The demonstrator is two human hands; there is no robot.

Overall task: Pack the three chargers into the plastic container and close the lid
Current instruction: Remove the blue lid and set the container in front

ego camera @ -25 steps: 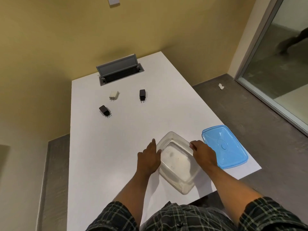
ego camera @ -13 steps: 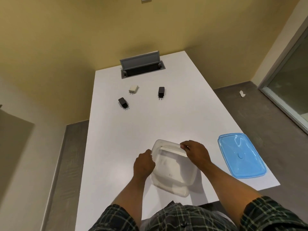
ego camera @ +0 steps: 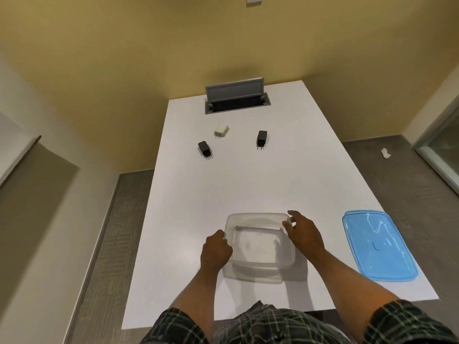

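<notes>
Hands first: we have both on the clear container [ego camera: 259,247], which sits open and empty on the white counter [ego camera: 248,184] near its front edge. Our left hand [ego camera: 215,252] is curled shut around the container's left rim, fingers wrapped over the edge. Our right hand [ego camera: 303,234] presses against the right side near the far corner, fingers spread and touching the rim; we cannot tell whether it truly clamps the wall or only rests on it.

To the right of the container, apart from it, the blue lid [ego camera: 377,247] lies flat on the counter, close to the right edge.

The three chargers lie well apart from the container, toward the far end of the counter. The white charger [ego camera: 221,130] is furthest back on the left; a black charger [ego camera: 205,149] lies just in front and left of it, turned at an angle; the other black charger [ego camera: 261,138] lies off to the right. All three have their prongs pointing toward us.

Behind them, a grey hatch [ego camera: 234,91] stands open in the counter. Our plaid sleeves [ego camera: 409,321] fill the bottom of the view.
</notes>
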